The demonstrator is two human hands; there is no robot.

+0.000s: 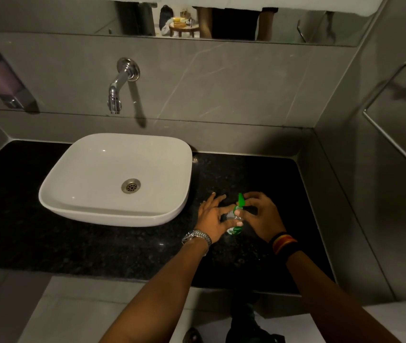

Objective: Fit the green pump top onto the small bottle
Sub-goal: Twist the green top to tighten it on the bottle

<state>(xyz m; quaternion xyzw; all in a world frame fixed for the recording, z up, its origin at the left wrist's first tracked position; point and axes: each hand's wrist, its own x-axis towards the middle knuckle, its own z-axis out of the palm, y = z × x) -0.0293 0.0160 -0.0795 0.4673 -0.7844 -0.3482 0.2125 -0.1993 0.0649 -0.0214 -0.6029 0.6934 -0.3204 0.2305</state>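
Just right of the white basin (115, 179), on the black surface (258, 174), the left hand (213, 217) grips the small bottle (232, 222); the right hand (262, 216) pinches the green pump top (241, 200) at its neck.

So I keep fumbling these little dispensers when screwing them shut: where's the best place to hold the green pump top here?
Probably at its collar, low on the green pump top, pinched from the right as the right hand does now. The nozzle sticks up and away, offering poor purchase for turning, while the collar sits over the small bottle, which the left hand steadies from the left on the black counter.
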